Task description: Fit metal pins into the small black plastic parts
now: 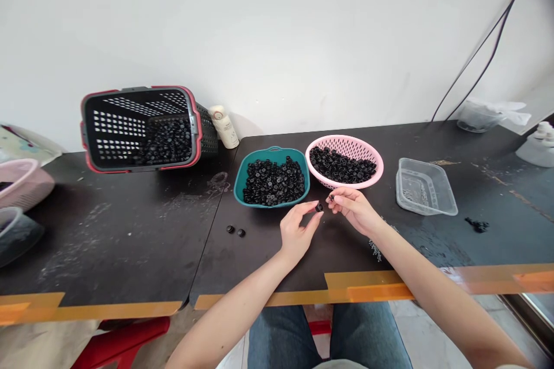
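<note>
My left hand (298, 232) pinching a small black plastic part (319, 207) in its fingers (310, 206), my right hand (354, 209) pinching a second black part (331, 198), just below a teal tub (272, 151) and a pink basket (344, 139) on the counter (108, 253)

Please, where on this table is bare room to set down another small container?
The widest bare patch is the dark tabletop in front of the tipped red-rimmed basket, left of the two black pieces. A smaller one lies right of the clear plastic tray. It is crowded around the teal bowl and pink colander, beyond your left hand and right hand.
</note>
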`<state>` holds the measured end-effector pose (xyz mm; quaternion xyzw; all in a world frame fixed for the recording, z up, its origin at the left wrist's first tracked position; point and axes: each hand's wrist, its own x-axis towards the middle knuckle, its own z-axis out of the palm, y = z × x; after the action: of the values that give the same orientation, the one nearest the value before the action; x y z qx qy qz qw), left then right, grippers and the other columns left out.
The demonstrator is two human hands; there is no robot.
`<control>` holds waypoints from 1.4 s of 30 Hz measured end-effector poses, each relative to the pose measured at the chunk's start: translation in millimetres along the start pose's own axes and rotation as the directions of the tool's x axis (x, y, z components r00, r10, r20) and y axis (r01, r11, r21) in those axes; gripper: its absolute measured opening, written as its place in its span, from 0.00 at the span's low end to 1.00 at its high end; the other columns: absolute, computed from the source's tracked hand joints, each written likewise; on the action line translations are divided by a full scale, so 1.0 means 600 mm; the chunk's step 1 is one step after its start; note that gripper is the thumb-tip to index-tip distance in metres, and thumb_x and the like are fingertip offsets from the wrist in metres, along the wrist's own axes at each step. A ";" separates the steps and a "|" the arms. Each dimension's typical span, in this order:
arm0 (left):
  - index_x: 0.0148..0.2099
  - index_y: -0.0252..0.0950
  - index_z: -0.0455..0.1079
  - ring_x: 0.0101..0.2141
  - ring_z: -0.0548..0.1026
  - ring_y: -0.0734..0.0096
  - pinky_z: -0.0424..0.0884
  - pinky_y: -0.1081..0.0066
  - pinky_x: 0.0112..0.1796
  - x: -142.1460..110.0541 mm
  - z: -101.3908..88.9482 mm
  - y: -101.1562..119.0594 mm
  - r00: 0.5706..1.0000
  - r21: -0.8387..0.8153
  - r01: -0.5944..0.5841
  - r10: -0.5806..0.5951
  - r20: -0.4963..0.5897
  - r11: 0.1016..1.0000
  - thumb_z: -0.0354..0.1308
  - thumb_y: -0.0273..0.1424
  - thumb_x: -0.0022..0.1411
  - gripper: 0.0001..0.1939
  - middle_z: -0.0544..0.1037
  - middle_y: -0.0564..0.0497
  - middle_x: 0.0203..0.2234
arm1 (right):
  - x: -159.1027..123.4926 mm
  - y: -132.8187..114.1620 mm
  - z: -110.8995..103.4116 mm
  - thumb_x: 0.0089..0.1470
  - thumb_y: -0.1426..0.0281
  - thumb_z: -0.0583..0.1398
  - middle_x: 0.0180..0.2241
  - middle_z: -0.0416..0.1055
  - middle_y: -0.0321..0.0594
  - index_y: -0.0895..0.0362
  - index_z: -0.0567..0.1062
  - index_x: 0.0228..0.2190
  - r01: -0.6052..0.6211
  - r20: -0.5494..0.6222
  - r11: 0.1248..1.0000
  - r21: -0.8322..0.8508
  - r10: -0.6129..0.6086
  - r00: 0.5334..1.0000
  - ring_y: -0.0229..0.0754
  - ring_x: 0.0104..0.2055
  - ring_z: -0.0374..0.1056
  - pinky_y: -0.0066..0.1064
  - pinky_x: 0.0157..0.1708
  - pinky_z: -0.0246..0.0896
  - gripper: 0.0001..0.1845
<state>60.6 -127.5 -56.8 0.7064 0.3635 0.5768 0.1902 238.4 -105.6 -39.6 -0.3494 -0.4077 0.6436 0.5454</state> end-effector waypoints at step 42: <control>0.49 0.39 0.71 0.37 0.74 0.70 0.73 0.66 0.41 0.003 0.001 0.001 0.998 0.033 -0.063 0.062 0.012 0.997 0.59 0.27 0.60 0.14 0.76 0.49 0.37 | -0.016 -0.003 0.013 0.44 0.67 0.69 0.30 0.72 0.37 0.52 0.80 0.31 0.210 0.126 0.930 -0.302 -0.179 0.976 0.39 0.31 0.67 0.32 0.33 0.65 0.09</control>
<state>61.4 -126.2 -55.2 0.7235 0.3499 0.5725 0.1622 233.6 -115.9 -34.7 -0.3578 -0.5630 0.5296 0.5239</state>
